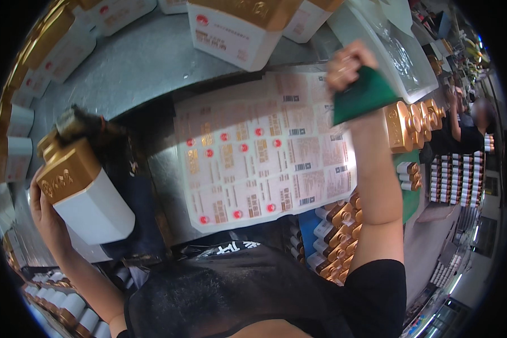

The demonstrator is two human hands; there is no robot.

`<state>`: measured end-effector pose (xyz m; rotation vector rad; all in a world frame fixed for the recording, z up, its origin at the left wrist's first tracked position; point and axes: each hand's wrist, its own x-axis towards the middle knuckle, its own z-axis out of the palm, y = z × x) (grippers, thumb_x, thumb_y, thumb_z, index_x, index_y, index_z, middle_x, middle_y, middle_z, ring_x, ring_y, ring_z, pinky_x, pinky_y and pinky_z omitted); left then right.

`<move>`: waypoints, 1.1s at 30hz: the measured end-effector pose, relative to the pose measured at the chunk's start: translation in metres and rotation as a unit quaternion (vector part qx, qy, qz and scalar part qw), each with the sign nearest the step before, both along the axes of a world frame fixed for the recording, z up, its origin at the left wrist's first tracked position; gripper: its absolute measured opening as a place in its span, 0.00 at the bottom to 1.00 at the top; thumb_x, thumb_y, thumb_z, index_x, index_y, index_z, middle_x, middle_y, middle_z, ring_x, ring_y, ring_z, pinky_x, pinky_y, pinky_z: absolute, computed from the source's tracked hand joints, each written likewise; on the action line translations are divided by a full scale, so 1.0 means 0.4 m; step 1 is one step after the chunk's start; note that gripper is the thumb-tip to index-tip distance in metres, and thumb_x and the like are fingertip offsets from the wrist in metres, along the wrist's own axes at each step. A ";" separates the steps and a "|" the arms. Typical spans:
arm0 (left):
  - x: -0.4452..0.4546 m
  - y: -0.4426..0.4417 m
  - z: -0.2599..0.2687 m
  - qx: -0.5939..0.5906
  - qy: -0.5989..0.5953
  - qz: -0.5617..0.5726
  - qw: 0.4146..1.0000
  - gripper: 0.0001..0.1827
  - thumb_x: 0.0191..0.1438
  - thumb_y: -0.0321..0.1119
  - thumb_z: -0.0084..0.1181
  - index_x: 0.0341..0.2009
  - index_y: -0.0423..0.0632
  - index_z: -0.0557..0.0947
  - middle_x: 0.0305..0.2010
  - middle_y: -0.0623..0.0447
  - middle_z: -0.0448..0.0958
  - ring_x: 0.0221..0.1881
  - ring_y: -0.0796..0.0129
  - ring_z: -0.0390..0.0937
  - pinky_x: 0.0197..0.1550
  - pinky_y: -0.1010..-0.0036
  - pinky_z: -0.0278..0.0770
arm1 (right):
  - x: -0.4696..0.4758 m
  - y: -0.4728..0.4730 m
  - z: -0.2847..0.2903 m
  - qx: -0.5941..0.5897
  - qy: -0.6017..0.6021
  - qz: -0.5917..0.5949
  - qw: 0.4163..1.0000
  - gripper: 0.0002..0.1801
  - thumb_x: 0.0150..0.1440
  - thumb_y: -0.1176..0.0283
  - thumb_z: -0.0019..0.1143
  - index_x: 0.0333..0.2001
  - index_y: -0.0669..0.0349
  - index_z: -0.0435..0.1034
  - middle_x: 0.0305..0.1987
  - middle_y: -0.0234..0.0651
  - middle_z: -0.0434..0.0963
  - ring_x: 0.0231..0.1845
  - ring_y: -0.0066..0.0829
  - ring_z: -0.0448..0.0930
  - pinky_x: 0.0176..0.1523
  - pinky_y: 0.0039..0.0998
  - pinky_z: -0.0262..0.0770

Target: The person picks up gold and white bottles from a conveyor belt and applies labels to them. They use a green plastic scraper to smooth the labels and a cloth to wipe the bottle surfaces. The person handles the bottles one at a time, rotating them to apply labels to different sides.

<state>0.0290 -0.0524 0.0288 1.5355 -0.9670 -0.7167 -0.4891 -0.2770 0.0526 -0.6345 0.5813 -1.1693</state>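
Note:
At the left, my left hand [44,207] grips a bottle [95,207] with a gold embossed shoulder and a white lower body. The white face I see bears no print, and the neck tilts to the upper left. My right hand [350,63] is raised at the upper right, blurred, with its fingers closed around a flat green scraper [363,95]. Below and left of that hand lies a sheet of printed decals [245,169], with red round emblems, gold writing and barcodes. A dark cloth-covered support [137,203] stands just right of the held bottle.
A printed white-and-gold bottle [232,38] stands on the metal table [152,76]; several more line the left rim. A translucent plastic tub [424,88] is at the upper right, near gold-shouldered bottles [399,126]. More bottles [336,236] lie below. A person [464,126] is farther right.

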 end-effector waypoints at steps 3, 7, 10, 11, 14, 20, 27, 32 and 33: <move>0.014 0.030 -0.014 -0.001 0.036 0.011 0.999 0.20 0.65 0.34 0.46 0.59 0.39 0.69 0.55 0.50 0.73 0.53 0.72 0.74 0.54 0.77 0.72 | 0.134 0.132 -0.015 0.147 -0.054 0.005 0.988 0.12 0.65 0.62 0.48 0.30 0.56 0.65 0.20 0.25 0.63 0.19 0.18 0.65 0.22 0.22 0.61; -0.018 0.059 0.005 -0.008 0.009 0.033 0.999 0.20 0.65 0.34 0.46 0.59 0.40 0.70 0.55 0.50 0.74 0.53 0.72 0.74 0.54 0.77 0.73 | 0.154 0.225 0.041 -0.025 -0.023 0.017 0.999 0.17 0.68 0.60 0.39 0.28 0.56 0.62 0.19 0.25 0.60 0.16 0.16 0.61 0.21 0.20 0.57; 0.000 0.068 -0.011 -0.001 0.002 0.048 0.999 0.20 0.65 0.34 0.46 0.60 0.41 0.69 0.56 0.50 0.73 0.55 0.70 0.74 0.56 0.75 0.72 | 0.151 0.277 0.020 0.156 0.150 0.022 0.976 0.19 0.69 0.61 0.36 0.26 0.59 0.60 0.19 0.27 0.60 0.16 0.17 0.62 0.21 0.20 0.57; 0.020 0.072 -0.020 0.005 0.005 0.044 0.999 0.21 0.65 0.35 0.47 0.60 0.41 0.69 0.56 0.49 0.73 0.56 0.69 0.73 0.58 0.73 0.71 | 0.135 0.293 0.028 0.097 0.145 0.024 0.984 0.19 0.68 0.61 0.36 0.26 0.60 0.60 0.19 0.27 0.60 0.17 0.17 0.62 0.20 0.20 0.57; 0.029 0.082 -0.026 0.014 0.014 0.056 0.998 0.22 0.65 0.35 0.47 0.61 0.41 0.69 0.57 0.49 0.73 0.57 0.69 0.72 0.59 0.72 0.70 | 0.052 0.306 0.069 -0.101 0.117 0.043 0.987 0.20 0.68 0.61 0.37 0.25 0.60 0.60 0.19 0.27 0.59 0.18 0.18 0.61 0.20 0.19 0.56; 0.068 0.057 -0.083 0.011 0.009 0.032 0.999 0.21 0.65 0.36 0.47 0.59 0.39 0.69 0.54 0.51 0.74 0.54 0.71 0.74 0.56 0.75 0.72 | -0.063 0.258 0.113 -0.088 0.444 -0.123 0.883 0.17 0.64 0.59 0.49 0.40 0.64 0.72 0.26 0.27 0.71 0.23 0.11 0.68 0.19 0.13 0.58; 0.092 0.038 -0.078 0.020 0.018 0.033 0.999 0.21 0.64 0.35 0.47 0.59 0.38 0.70 0.54 0.51 0.74 0.54 0.71 0.74 0.54 0.76 0.72 | -0.347 -0.215 0.239 -0.090 0.593 -0.237 0.765 0.21 0.59 0.57 0.55 0.48 0.62 0.74 0.36 0.26 0.77 0.28 0.12 0.73 0.25 0.13 0.63; 0.077 0.033 -0.061 0.023 -0.016 0.056 0.998 0.23 0.63 0.36 0.49 0.59 0.38 0.70 0.57 0.49 0.73 0.55 0.68 0.73 0.56 0.74 0.72 | -0.704 -0.512 0.055 0.116 0.735 -0.195 0.639 0.18 0.57 0.51 0.52 0.24 0.51 0.75 0.17 0.24 0.74 0.13 0.16 0.69 0.16 0.20 0.58; 0.113 0.045 -0.084 0.029 0.001 0.052 0.998 0.23 0.63 0.37 0.49 0.59 0.38 0.70 0.57 0.48 0.72 0.56 0.68 0.73 0.56 0.74 0.72 | -0.741 -0.539 0.021 0.149 0.735 -0.182 0.636 0.18 0.56 0.52 0.52 0.22 0.49 0.74 0.16 0.24 0.73 0.11 0.17 0.66 0.15 0.21 0.57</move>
